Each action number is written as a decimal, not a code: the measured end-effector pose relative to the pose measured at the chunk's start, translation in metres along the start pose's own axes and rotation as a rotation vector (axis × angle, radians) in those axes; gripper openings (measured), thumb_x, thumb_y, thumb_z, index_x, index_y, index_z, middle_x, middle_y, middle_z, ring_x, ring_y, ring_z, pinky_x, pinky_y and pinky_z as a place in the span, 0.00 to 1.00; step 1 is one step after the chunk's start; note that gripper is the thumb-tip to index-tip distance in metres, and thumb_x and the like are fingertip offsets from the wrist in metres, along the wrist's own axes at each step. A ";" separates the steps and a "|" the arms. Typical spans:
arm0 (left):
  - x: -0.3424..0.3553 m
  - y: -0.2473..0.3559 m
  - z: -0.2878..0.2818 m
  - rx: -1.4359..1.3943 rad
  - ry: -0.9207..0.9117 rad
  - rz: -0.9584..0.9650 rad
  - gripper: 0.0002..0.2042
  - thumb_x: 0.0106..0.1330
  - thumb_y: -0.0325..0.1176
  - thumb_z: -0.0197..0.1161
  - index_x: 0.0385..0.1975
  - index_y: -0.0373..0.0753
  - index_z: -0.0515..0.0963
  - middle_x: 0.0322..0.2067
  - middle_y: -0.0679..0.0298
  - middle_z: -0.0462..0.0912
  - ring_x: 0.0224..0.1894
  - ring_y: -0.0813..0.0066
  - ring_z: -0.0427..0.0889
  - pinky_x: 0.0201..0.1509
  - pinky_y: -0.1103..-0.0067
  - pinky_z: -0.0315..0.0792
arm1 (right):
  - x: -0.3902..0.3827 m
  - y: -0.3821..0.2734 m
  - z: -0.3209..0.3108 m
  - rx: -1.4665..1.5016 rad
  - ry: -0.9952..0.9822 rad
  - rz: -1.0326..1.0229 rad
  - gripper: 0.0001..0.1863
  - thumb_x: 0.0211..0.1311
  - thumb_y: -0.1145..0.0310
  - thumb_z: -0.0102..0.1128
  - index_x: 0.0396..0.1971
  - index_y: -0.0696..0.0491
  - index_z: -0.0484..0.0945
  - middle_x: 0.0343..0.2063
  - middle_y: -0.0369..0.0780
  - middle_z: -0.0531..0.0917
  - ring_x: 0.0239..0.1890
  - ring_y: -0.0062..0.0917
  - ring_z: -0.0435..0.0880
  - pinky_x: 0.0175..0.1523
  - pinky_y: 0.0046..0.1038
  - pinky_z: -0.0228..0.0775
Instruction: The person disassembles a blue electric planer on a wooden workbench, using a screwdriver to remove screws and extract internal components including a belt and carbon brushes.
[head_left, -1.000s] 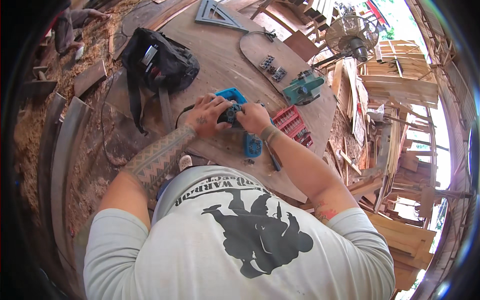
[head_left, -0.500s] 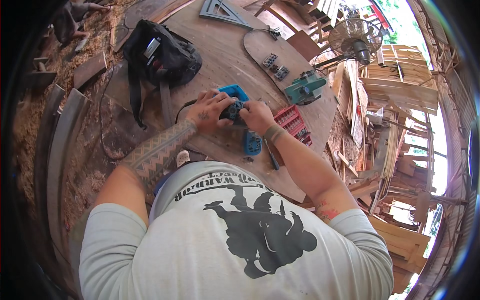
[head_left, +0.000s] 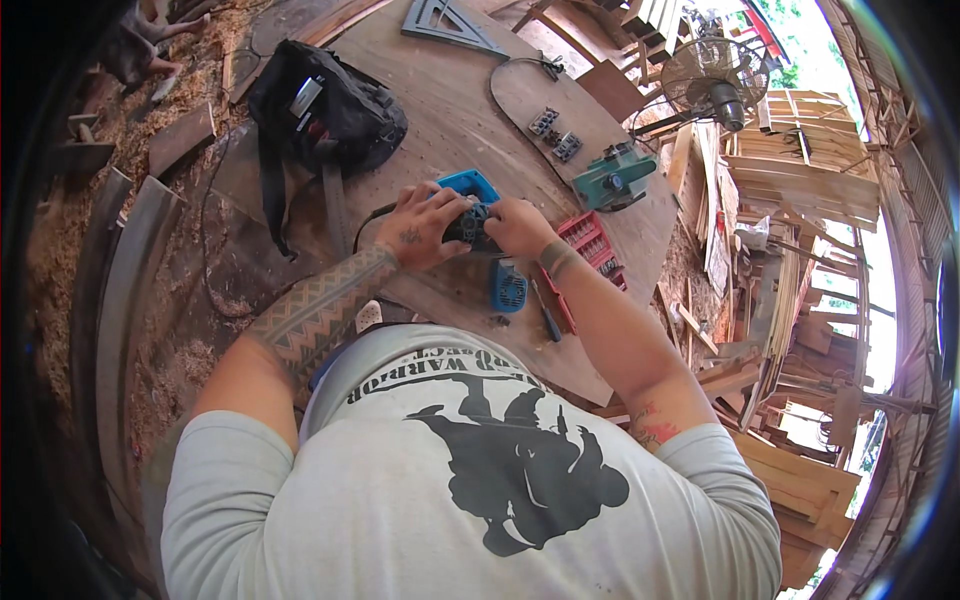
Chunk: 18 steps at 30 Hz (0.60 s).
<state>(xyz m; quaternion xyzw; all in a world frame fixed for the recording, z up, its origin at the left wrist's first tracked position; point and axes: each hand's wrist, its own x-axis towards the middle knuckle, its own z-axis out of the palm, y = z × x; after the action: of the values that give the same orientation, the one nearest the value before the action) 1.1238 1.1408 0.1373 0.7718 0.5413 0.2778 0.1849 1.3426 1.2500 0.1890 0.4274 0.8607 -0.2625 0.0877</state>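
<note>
On the plywood worktop in front of me lies a blue corded power tool (head_left: 470,183) with its dark inner housing exposed at the near end. My left hand (head_left: 428,222) wraps over that end from the left, thumb low and fingers across the top. My right hand (head_left: 518,228) grips the same tool from the right, its fingertips pressed together at the dark part; what they pinch is hidden. Just nearer to me sits a loose blue vented cover (head_left: 508,287). A screwdriver (head_left: 548,316) lies right of the cover. Under my right wrist stands an open red bit case (head_left: 592,245).
A black backpack (head_left: 330,110) rests at the worktop's left. Beyond my right hand are a green power planer (head_left: 614,178) and small metal parts (head_left: 555,135). A speed square (head_left: 450,28) lies at the far edge. A fan (head_left: 715,85) and stacked lumber (head_left: 800,180) stand right.
Both hands stay on the blue tool, with only a slight shift of the right fingers. The whole view has moved a little; the other things keep their places.
</note>
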 end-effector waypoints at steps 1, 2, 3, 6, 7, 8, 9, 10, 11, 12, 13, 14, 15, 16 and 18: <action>0.000 0.001 0.000 0.009 -0.003 -0.009 0.36 0.62 0.52 0.78 0.70 0.49 0.76 0.67 0.64 0.77 0.74 0.59 0.66 0.76 0.58 0.56 | -0.002 0.000 0.003 0.008 0.038 0.008 0.17 0.61 0.60 0.58 0.31 0.61 0.87 0.37 0.59 0.87 0.44 0.56 0.87 0.55 0.53 0.78; 0.000 0.002 -0.001 0.008 -0.004 -0.008 0.36 0.62 0.52 0.78 0.70 0.49 0.76 0.67 0.64 0.77 0.74 0.59 0.66 0.76 0.58 0.56 | -0.004 0.000 0.005 0.015 0.077 0.016 0.17 0.61 0.60 0.59 0.31 0.61 0.87 0.36 0.59 0.87 0.43 0.57 0.87 0.54 0.53 0.78; -0.001 0.002 -0.001 0.008 0.008 -0.003 0.36 0.62 0.51 0.78 0.70 0.49 0.76 0.67 0.64 0.77 0.74 0.59 0.66 0.76 0.58 0.56 | -0.006 0.000 0.005 0.018 0.073 0.018 0.17 0.61 0.60 0.59 0.31 0.61 0.87 0.36 0.59 0.87 0.43 0.57 0.87 0.54 0.53 0.78; 0.001 0.000 -0.002 0.003 0.013 0.006 0.36 0.61 0.51 0.78 0.70 0.49 0.76 0.67 0.63 0.77 0.74 0.59 0.66 0.76 0.57 0.56 | -0.011 -0.001 0.006 0.103 0.120 0.004 0.18 0.61 0.59 0.59 0.30 0.60 0.86 0.34 0.58 0.87 0.42 0.57 0.87 0.52 0.54 0.78; 0.002 0.000 -0.002 0.000 0.010 0.011 0.36 0.61 0.51 0.78 0.70 0.49 0.76 0.67 0.63 0.77 0.74 0.59 0.66 0.76 0.57 0.56 | -0.008 -0.002 0.007 0.056 0.120 0.013 0.18 0.61 0.59 0.58 0.30 0.60 0.86 0.34 0.58 0.87 0.41 0.57 0.87 0.52 0.54 0.78; 0.000 0.002 -0.001 -0.002 0.004 0.015 0.36 0.61 0.51 0.78 0.70 0.49 0.76 0.67 0.63 0.77 0.74 0.59 0.66 0.76 0.57 0.56 | -0.008 -0.003 0.008 0.010 0.121 0.021 0.18 0.61 0.59 0.58 0.31 0.59 0.87 0.34 0.58 0.86 0.41 0.57 0.86 0.52 0.54 0.78; 0.000 0.001 -0.002 -0.001 -0.004 -0.003 0.36 0.61 0.50 0.78 0.70 0.49 0.76 0.67 0.63 0.76 0.74 0.58 0.66 0.76 0.57 0.56 | -0.006 -0.002 0.008 0.010 0.127 0.024 0.18 0.61 0.59 0.58 0.31 0.59 0.87 0.34 0.58 0.86 0.41 0.57 0.86 0.52 0.54 0.78; 0.000 0.001 -0.003 0.001 -0.012 -0.020 0.36 0.62 0.50 0.78 0.70 0.49 0.76 0.67 0.62 0.76 0.75 0.58 0.65 0.77 0.56 0.56 | -0.005 -0.001 0.008 0.023 0.109 0.021 0.17 0.61 0.59 0.58 0.31 0.59 0.87 0.34 0.58 0.86 0.41 0.57 0.86 0.52 0.54 0.78; 0.001 0.000 -0.003 0.002 -0.011 -0.015 0.36 0.62 0.50 0.78 0.70 0.49 0.76 0.67 0.62 0.76 0.75 0.58 0.65 0.77 0.56 0.56 | -0.005 0.001 0.008 0.035 0.090 0.018 0.17 0.61 0.59 0.58 0.31 0.58 0.87 0.34 0.57 0.86 0.42 0.57 0.86 0.52 0.54 0.78; 0.000 0.000 -0.002 -0.010 -0.005 -0.009 0.36 0.62 0.50 0.78 0.71 0.49 0.76 0.68 0.62 0.76 0.75 0.58 0.65 0.77 0.56 0.55 | -0.006 0.002 0.008 0.035 0.090 0.016 0.17 0.61 0.59 0.58 0.31 0.58 0.87 0.34 0.57 0.86 0.42 0.57 0.86 0.52 0.54 0.78; -0.001 0.000 -0.001 -0.022 0.001 -0.004 0.36 0.62 0.49 0.78 0.71 0.49 0.75 0.68 0.62 0.76 0.75 0.57 0.65 0.78 0.56 0.55 | -0.008 0.003 0.008 0.080 0.108 0.013 0.17 0.61 0.59 0.58 0.31 0.59 0.86 0.33 0.57 0.86 0.41 0.56 0.87 0.50 0.53 0.78; -0.001 -0.001 0.000 -0.021 0.002 -0.007 0.36 0.62 0.49 0.78 0.71 0.49 0.75 0.68 0.62 0.76 0.75 0.57 0.65 0.78 0.56 0.55 | -0.009 0.004 0.008 0.125 0.125 0.010 0.16 0.62 0.60 0.59 0.31 0.59 0.86 0.32 0.57 0.86 0.39 0.54 0.87 0.48 0.51 0.78; 0.001 0.001 -0.002 -0.015 -0.015 -0.019 0.36 0.62 0.49 0.78 0.71 0.50 0.75 0.68 0.62 0.76 0.76 0.57 0.65 0.78 0.56 0.55 | -0.009 0.006 0.009 0.124 0.125 0.012 0.16 0.62 0.60 0.59 0.31 0.59 0.86 0.32 0.57 0.86 0.39 0.54 0.87 0.48 0.51 0.78; 0.003 0.002 -0.003 -0.008 -0.033 -0.031 0.37 0.62 0.49 0.78 0.72 0.50 0.75 0.68 0.61 0.75 0.76 0.57 0.64 0.79 0.56 0.54 | -0.008 0.007 0.012 0.089 0.147 -0.004 0.16 0.61 0.60 0.58 0.31 0.59 0.86 0.33 0.58 0.86 0.41 0.55 0.87 0.50 0.53 0.78; 0.003 0.003 -0.003 -0.002 -0.037 -0.040 0.37 0.62 0.49 0.78 0.72 0.51 0.75 0.68 0.62 0.75 0.76 0.57 0.64 0.79 0.56 0.54 | -0.006 0.008 0.015 0.052 0.172 -0.022 0.17 0.61 0.59 0.58 0.30 0.59 0.86 0.34 0.58 0.86 0.42 0.56 0.86 0.53 0.54 0.77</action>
<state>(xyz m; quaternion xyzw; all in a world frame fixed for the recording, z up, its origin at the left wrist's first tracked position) 1.1250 1.1426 0.1424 0.7656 0.5527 0.2606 0.2012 1.3512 1.2420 0.1758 0.4409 0.8626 -0.2480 -0.0004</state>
